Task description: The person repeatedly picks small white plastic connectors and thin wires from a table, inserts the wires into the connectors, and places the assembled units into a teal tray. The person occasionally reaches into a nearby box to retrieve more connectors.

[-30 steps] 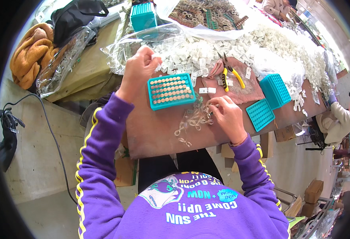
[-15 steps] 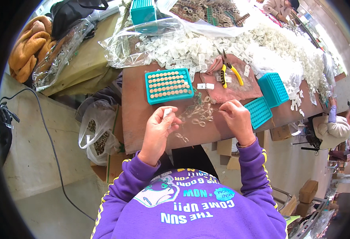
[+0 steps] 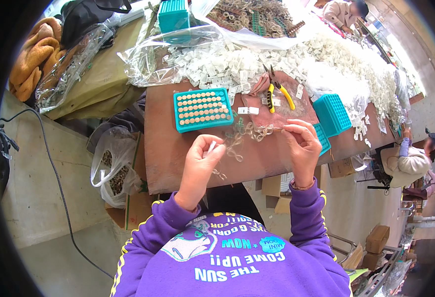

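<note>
Brown tabletop (image 3: 162, 166), pale parts (image 3: 212, 63) heaped behind | teal tray (image 3: 205, 127) mostly filled with discs (image 3: 200, 107), upper-right cells bare | white piece (image 3: 211, 147) pinched by left hand (image 3: 202, 162) before tray | right hand (image 3: 304, 148) narrowed near looped strands (image 3: 263, 131); anything held cannot be told

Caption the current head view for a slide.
Left hand holding a small white piece near a turquoise tray of round discs; right hand by tangled loops.

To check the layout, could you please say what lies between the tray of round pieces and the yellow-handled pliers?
In the head view, white pieces lie between the tray and pliers, at the left edge of the pink cloth.
</note>
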